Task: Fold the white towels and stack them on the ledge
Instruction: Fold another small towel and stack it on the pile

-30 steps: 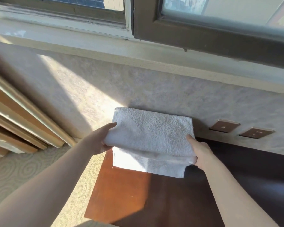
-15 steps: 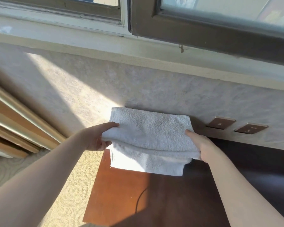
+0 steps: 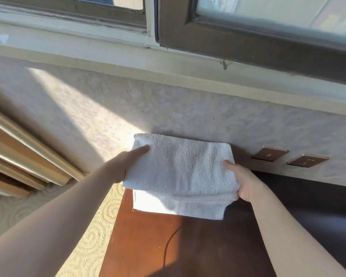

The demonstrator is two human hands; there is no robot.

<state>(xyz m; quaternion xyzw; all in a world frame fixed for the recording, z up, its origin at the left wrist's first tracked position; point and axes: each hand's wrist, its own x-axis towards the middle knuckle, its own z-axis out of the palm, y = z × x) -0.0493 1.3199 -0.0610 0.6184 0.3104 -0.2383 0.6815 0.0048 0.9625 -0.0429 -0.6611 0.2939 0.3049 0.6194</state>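
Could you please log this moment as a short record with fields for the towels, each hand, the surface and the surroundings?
towels: folded white towel held over another white towel
left hand: grips the upper towel's left edge
right hand: grips its right edge
surface: brown wooden top, lower towel lying on it
surroundings: two wall outlets to the right; window ledge above

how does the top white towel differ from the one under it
The top folded white terry towel is held at both ends by the left hand and right hand; the lower folded white towel lies free of the hands on the brown wooden desk. The top one shows its whole upper face, the lower only a front strip. The top one is mostly shaded, the lower sunlit at its left. Both are white and folded.
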